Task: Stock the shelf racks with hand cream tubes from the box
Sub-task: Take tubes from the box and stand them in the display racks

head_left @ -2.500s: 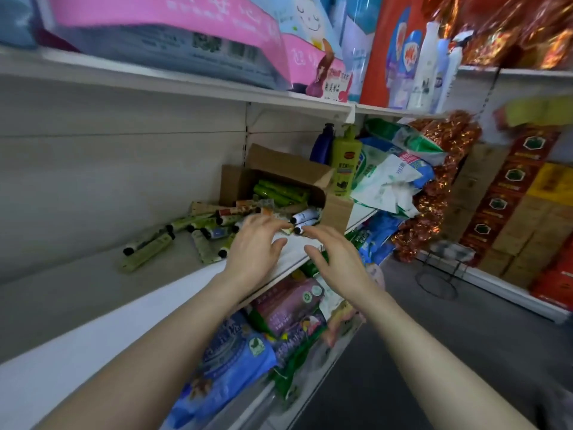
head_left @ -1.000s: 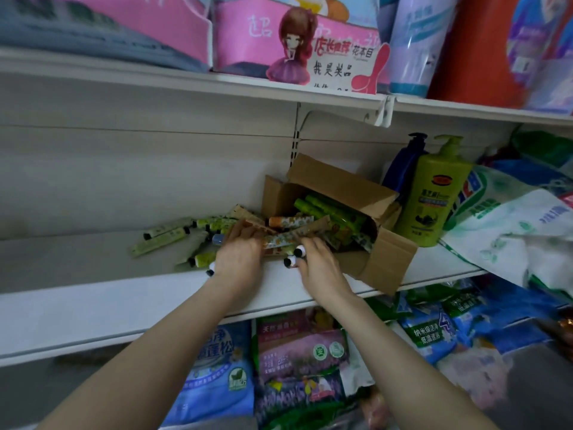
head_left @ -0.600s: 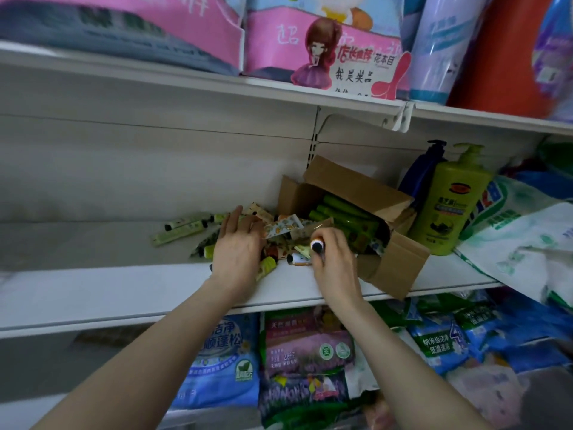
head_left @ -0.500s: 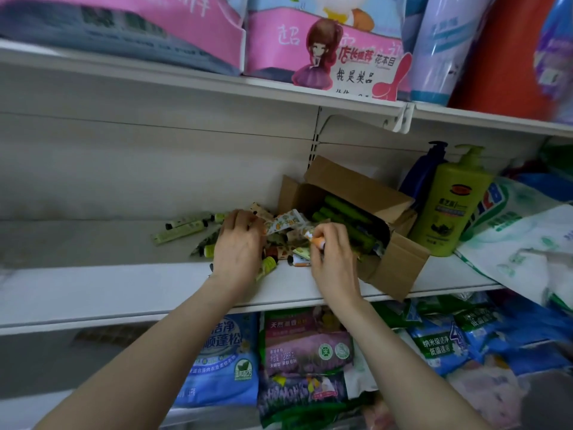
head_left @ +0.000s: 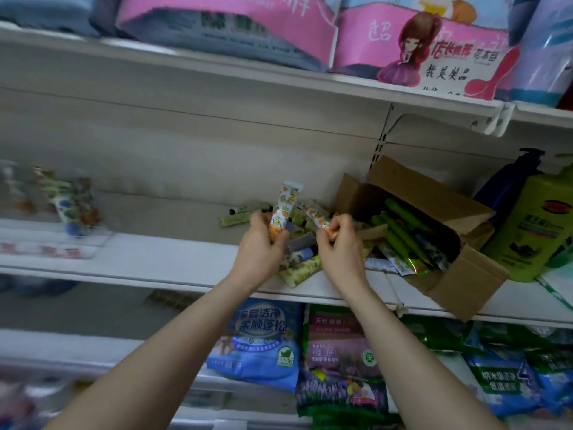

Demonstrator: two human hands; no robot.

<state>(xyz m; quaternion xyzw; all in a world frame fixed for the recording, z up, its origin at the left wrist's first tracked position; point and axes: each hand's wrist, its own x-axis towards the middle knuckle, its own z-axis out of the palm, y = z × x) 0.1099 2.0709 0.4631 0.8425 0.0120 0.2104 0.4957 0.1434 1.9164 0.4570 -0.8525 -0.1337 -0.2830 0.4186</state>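
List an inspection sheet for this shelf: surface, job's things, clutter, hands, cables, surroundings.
Surface: white shelf, carrying the box and loose tubes.
Job's things: open cardboard box tipped on its side, green tubes inside; loose tube pile beside it; blurred tube rack at far left.
Clutter: green pump bottle and blue bottle right of the box.
Hands: left hand grips an orange-patterned tube, upright; right hand pinches a second tube by its orange end.
Cables: nothing seen.
Surroundings: pink packs above; bagged goods below.

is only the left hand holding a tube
No, the left hand grips an upright tube and the right hand pinches a slanted tube by its orange end.
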